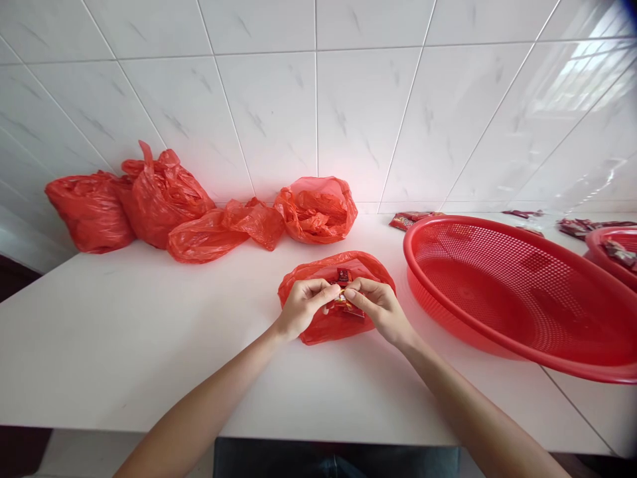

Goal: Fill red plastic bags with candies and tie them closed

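Observation:
My left hand (306,305) and my right hand (375,305) meet above an open red plastic bag (318,332). Both are closed, thumbs and fingers pinching a small wrapped packet (341,299) with red, white and yellowish print between them. Fingers hide much of it, so its contents cannot be made out. Inside the bag, just beyond my fingertips, lies a dark red packet (343,275). Another red packet (354,310) shows below the fingers, partly covered by my right hand.
A large red perforated basket (468,332) stands at the right, with a smaller red basket (602,249) behind it. Loose red packets (411,220) lie by the tiled wall. Filled red bags (164,199), a slack bag (213,236) and an open bag (318,212) line the back left.

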Demonstrator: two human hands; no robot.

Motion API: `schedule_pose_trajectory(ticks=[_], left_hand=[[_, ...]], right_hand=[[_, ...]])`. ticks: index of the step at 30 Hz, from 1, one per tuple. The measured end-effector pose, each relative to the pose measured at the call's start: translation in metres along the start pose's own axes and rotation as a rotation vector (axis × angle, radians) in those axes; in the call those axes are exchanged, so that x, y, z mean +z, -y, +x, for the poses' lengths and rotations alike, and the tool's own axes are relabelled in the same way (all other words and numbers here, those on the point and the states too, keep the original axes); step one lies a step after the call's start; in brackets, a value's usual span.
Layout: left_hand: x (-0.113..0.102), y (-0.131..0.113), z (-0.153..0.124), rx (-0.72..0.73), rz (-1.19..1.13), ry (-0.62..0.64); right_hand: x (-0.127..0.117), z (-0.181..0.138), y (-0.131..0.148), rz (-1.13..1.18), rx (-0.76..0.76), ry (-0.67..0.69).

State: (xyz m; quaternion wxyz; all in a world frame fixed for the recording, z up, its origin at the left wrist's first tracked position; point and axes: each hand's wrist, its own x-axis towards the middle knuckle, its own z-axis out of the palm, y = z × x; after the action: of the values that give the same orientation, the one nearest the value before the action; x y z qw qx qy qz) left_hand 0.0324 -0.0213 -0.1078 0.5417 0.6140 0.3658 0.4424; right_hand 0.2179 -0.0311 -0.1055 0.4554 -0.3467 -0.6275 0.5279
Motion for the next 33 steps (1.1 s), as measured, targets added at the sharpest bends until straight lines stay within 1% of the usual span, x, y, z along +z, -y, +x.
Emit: schedule_pose_trajectory(ticks=[8, 11, 14, 17, 20, 22, 25, 30, 31, 33], left_hand=[[0.0014, 0.0026, -0.0015, 0.045, 0.031, -0.073], [-0.0001, 0.0019, -0.0015, 0.065, 0.041, -0.11], [-0.0018, 0.0012, -0.0008, 0.069, 0.047, -0.137], [-0.0021, 0.0024, 0.0005, 0.055, 0.026, -0.132], [-0.0017, 0.0049, 0.0016, 0.024, -0.048, -0.106], [-0.0018, 0.0061, 0.0019, 0.008, -0.098, -0.085], [-0.0022, 0.005, 0.0017, 0.01, -0.12, -0.072], [-0.0002, -0.0018, 0.0005, 0.038, -0.068, -0.037], [0.0002, -0.0022, 0.0005, 0.048, -0.052, -0.049], [0.0002, -0.0007, 0.0013, 0.068, -0.023, -0.116]], right_hand=[[0.0009, 0.0009, -0.0016, 0.048, 0.013, -0.011], [0.0003, -0.0001, -0.0024, 0.076, 0.026, 0.0], [-0.0005, -0.0011, -0.0025, 0.052, 0.031, 0.019], [-0.0006, -0.0012, -0.0022, 0.118, 0.049, 0.042], [-0.0006, -0.0011, -0.0023, 0.209, 0.055, 0.071], [-0.0007, -0.0014, -0.0026, 0.227, 0.053, 0.084], [-0.0006, -0.002, -0.0024, 0.186, 0.049, 0.07], [-0.0013, -0.0009, 0.0023, 0.052, 0.005, 0.044], [-0.0027, 0.0, 0.0028, 0.013, -0.011, 0.041], [-0.0079, 0.0026, 0.0014, -0.1, -0.039, -0.005]])
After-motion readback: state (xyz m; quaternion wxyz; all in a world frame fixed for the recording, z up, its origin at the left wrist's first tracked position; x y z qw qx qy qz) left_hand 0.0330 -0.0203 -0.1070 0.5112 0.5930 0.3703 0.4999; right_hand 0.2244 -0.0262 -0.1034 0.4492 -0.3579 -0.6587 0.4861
